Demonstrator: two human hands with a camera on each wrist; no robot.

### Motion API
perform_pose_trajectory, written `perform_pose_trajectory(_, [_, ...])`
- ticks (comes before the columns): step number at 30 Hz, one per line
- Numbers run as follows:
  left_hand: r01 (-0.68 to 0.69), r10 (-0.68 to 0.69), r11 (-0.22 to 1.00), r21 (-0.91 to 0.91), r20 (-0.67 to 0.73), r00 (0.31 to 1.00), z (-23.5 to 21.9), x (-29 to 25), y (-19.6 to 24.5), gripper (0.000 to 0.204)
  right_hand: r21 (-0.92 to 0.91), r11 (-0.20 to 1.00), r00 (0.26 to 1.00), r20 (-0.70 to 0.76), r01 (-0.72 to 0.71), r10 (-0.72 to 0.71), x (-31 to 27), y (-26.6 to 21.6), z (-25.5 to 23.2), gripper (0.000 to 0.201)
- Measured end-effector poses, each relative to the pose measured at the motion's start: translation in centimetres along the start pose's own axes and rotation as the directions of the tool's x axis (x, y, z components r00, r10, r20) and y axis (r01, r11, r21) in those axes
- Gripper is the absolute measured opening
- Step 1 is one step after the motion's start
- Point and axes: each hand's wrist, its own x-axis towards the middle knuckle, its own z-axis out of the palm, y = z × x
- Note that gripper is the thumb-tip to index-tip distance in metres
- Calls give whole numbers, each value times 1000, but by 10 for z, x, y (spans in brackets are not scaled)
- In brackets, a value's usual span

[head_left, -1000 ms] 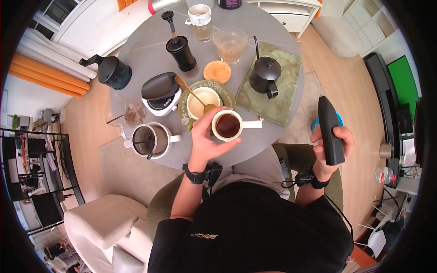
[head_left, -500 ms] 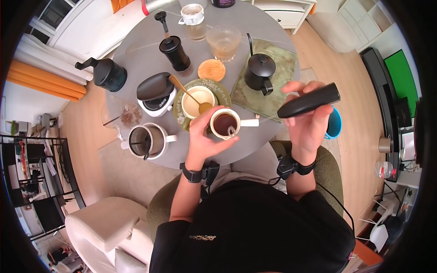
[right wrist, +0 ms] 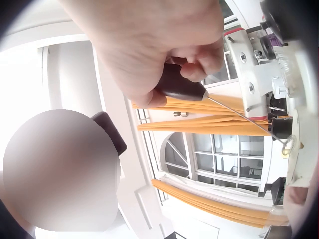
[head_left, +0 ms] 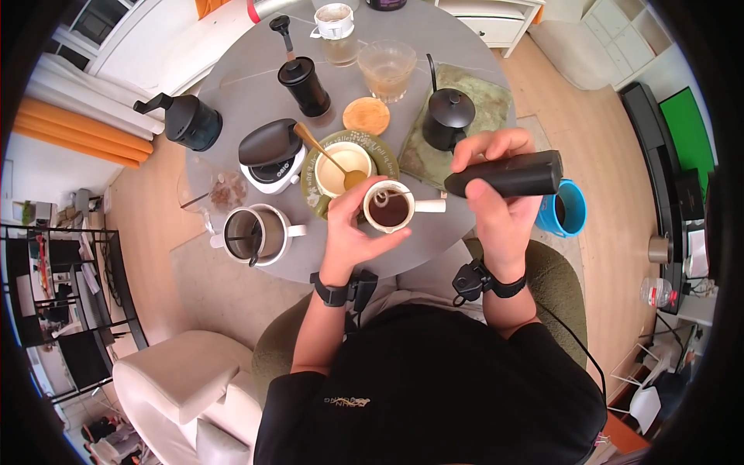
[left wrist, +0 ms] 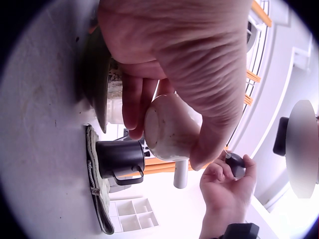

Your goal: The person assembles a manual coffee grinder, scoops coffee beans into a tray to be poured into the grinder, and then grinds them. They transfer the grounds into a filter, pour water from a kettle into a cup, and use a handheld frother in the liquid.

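My left hand (head_left: 346, 231) grips a small cream-coloured cup with a straight side handle (head_left: 428, 206). Dark brown liquid (head_left: 394, 215) stands inside it. From below, the left wrist view shows the cup's rounded wall (left wrist: 172, 132) between thumb and fingers. In my right hand (head_left: 502, 232) lies a black handheld milk frother (head_left: 511, 175), held sideways with thumb and fingers round its body. The frother's thin wire shaft (right wrist: 239, 113) runs to a coiled whisk tip (head_left: 380, 198) at the cup's mouth, over the liquid.
Behind the cup, a green plate (head_left: 385, 153) bears a cream bowl (head_left: 322, 180) with a gold spoon (head_left: 332, 160). A black kettle (head_left: 448, 116), scale (head_left: 271, 172), coffee grinder (head_left: 304, 85), glass bowl (head_left: 387, 66) and white two-handled mug (head_left: 291, 230) stand around. A blue bin (head_left: 572, 208) is lower right.
My right hand has swung the frother leftward from the right side, turning it from upright to sideways, with its whisk now at the cup. The left hand keeps holding the cup in nearly the same place.
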Motion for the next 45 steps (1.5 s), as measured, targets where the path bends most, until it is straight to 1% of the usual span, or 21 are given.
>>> perform_pose_trajectory(1, [2, -2, 1000, 1, 0, 1000, 0, 0, 0, 71, -8, 999, 998, 57, -34, 35, -3, -2, -2, 48])
perform_pose_trajectory(2, [2, -2, 1000, -3, 3, 1000, 0, 0, -1, 71, -6, 999, 998, 56, -36, 37, -3, -3, -1, 48])
perform_pose_trajectory(4, [3, -3, 1000, -7, 6, 1000, -1, 0, -1, 71, -77, 996, 987, 154, -32, 44, -3, -6, 2, 53])
perform_pose_trajectory(5, [14, -14, 1000, -9, 8, 1000, -1, 0, 0, 72, -60, 998, 986, 164, 6, 4, -1, -2, 3, 57])
perform_pose_trajectory(6, [26, -26, 1000, -12, 9, 1000, -1, 0, 1, 72, -60, 998, 987, 164, 5, 5, -1, -1, 3, 57])
perform_pose_trajectory(8, [51, -51, 999, -14, 21, 999, -2, -2, 0, 75, 61, 998, 996, 93, -12, 6, -2, -1, 5, 57])
perform_pose_trajectory(12, [67, -66, 998, -14, 39, 997, -3, -2, -2, 78, 41, 999, 994, 109, -11, 6, 0, -2, 6, 58])
perform_pose_trajectory(14, [55, -54, 998, -6, 36, 998, -3, -3, -3, 79, -59, 998, 995, 92, -31, 36, -2, -5, 6, 57])
perform_pose_trajectory(16, [43, -43, 999, 2, 32, 999, -2, -3, -3, 79, -28, 999, 997, 61, -42, 43, -3, -10, 7, 54])
perform_pose_trajectory(18, [12, -12, 1000, -12, -14, 1000, 1, -1, -2, 72, 3, 999, 998, 27, -52, 51, -3, -10, 4, 50])
perform_pose_trajectory(20, [10, -10, 1000, -3, -11, 1000, 1, 0, -2, 71, -164, 984, 993, 96, 77, -62, -3, -8, -3, 39])
perform_pose_trajectory(21, [6, -6, 1000, 8, -11, 1000, 1, 0, -1, 71, -231, 966, 992, 71, 118, -104, -3, -8, -4, 30])
perform_pose_trajectory(25, [-1, 2, 1000, 26, -12, 1000, 1, 0, -1, 70, -280, 949, 989, 60, 147, -135, -8, -3, -11, 29])
perform_pose_trajectory(27, [8, -8, 1000, 18, -10, 1000, 1, 1, -1, 68, -378, 902, 976, 132, 210, -172, -9, -1, -15, 32])
perform_pose_trajectory(31, [9, -10, 999, 45, 12, 1000, 2, 2, 0, 67, -273, 953, 991, 36, 134, -129, -15, 0, -4, 40])
perform_pose_trajectory(33, [10, -10, 998, 54, 13, 1000, 2, 1, -1, 65, -307, 935, 984, 29, 175, -175, -16, 1, -2, 49])
perform_pose_trajectory(34, [11, -12, 999, 53, 15, 1000, 2, 1, -1, 65, -308, 935, 984, 26, 174, -174, -17, 3, -3, 49])
perform_pose_trajectory(36, [10, -11, 997, 74, 13, 1000, 2, 1, -2, 65, -339, 910, 970, 28, 237, -242, -19, 8, -6, 52])
perform_pose_trajectory(40, [6, -7, 996, 94, 18, 1000, 1, 2, -1, 66, -320, 908, 959, 7, 271, -283, -17, 8, -3, 50])
perform_pose_trajectory(43, [-1, -2, 996, 92, 30, 1000, 1, 3, -1, 65, -326, 901, 956, 32, 285, -291, -16, 9, -3, 48])
perform_pose_trajectory(45, [-5, 2, 996, 88, 29, 1000, 2, 3, -1, 65, -347, 888, 954, 91, 301, -287, -14, 12, -4, 47])
